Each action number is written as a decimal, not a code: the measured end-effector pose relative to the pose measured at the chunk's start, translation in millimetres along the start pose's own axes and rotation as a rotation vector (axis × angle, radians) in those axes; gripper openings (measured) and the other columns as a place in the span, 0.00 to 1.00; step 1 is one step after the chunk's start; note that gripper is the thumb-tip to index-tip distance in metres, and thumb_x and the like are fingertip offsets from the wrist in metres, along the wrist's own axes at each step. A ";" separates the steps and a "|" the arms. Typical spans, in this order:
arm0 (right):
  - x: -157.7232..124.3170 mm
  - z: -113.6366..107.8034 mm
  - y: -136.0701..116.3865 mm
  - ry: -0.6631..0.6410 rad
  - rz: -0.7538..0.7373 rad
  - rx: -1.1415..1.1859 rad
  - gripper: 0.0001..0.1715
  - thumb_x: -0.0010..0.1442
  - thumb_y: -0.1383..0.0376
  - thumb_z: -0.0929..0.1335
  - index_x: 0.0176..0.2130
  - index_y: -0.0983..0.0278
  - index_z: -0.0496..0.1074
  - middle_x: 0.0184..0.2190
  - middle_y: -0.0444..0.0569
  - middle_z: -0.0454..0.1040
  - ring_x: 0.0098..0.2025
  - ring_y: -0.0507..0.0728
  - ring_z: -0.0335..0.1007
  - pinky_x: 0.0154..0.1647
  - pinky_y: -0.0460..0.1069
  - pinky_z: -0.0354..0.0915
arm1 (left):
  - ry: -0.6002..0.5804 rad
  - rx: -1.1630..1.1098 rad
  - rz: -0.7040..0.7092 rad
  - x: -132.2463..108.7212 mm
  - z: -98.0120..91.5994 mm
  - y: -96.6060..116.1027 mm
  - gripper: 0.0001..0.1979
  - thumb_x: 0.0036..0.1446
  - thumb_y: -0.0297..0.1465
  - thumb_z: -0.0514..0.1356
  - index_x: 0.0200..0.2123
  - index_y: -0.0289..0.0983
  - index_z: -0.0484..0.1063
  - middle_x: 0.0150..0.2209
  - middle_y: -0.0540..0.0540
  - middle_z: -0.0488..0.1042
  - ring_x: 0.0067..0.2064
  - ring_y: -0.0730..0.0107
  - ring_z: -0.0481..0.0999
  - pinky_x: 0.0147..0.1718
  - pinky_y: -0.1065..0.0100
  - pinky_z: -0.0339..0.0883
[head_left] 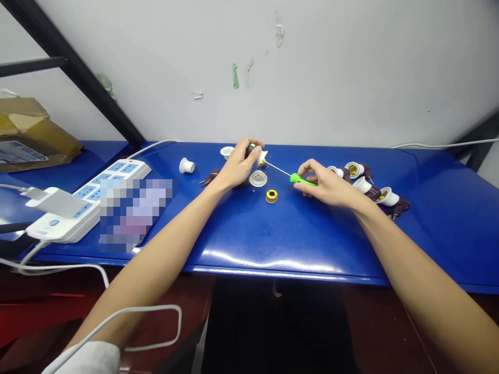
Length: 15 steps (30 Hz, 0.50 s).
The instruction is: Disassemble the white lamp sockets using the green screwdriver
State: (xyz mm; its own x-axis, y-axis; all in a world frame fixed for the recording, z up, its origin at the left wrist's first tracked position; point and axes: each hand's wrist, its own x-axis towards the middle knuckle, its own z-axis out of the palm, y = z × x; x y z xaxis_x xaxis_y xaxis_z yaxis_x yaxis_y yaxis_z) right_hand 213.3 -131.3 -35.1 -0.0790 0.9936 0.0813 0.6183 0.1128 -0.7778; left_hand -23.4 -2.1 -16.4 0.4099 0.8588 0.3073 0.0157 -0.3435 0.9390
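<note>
My left hand (242,165) is closed around a small lamp socket part (262,157) whose flared white rim shows past the fingers. The rest of that part is mostly hidden in the grip. In my right hand (322,182) is a screwdriver (302,179) with a bright green handle. Its thin shaft points left, and the tip meets the socket part or lies close to it. Below the left hand lies a round white socket piece (258,178). A yellow ring-shaped piece (272,196) rests nearer to me. Left of the hand are a brown plug piece (211,177) and a white cup-shaped shell (187,165).
Several white and brown lamp holders (385,196) lie beyond my right wrist on the blue table (249,244). A white power strip (97,200) with a charger stands at left, beside a blurred-out flat object (136,213). White cables (156,307) cross near my left forearm.
</note>
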 end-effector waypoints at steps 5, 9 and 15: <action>0.4 -2.5 -2.2 -0.066 -0.044 -0.030 0.21 0.72 0.49 0.64 0.50 0.60 0.75 0.48 0.55 0.84 0.53 0.64 0.79 0.61 0.61 0.71 | 0.000 -0.076 -0.025 -1.1 1.2 -1.0 0.04 0.59 0.27 0.72 0.38 0.37 0.81 0.32 0.47 0.72 0.38 0.65 0.70 0.44 0.67 0.65; 0.9 -4.7 -1.9 -0.009 -0.039 -0.042 0.22 0.64 0.50 0.72 0.50 0.61 0.73 0.49 0.56 0.82 0.52 0.65 0.79 0.58 0.60 0.73 | -0.041 0.006 0.042 -0.5 1.4 -5.3 0.03 0.62 0.28 0.70 0.40 0.37 0.81 0.33 0.47 0.73 0.40 0.64 0.72 0.45 0.67 0.66; 1.3 -4.2 -2.9 -0.094 -0.052 -0.073 0.21 0.69 0.50 0.67 0.49 0.62 0.76 0.49 0.56 0.83 0.52 0.65 0.79 0.59 0.61 0.72 | -0.051 0.188 0.112 3.4 -3.0 -11.0 0.06 0.68 0.33 0.65 0.44 0.37 0.79 0.34 0.48 0.72 0.38 0.66 0.71 0.46 0.66 0.66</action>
State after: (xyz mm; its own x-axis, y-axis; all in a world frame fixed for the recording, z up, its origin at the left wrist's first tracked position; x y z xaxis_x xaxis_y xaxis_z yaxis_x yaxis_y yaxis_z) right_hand 214.7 -130.3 -30.1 -0.1832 0.9813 0.0584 0.6662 0.1676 -0.7267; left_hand -24.9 5.7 -25.2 0.4639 0.7926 0.3958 0.1349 -0.5047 0.8527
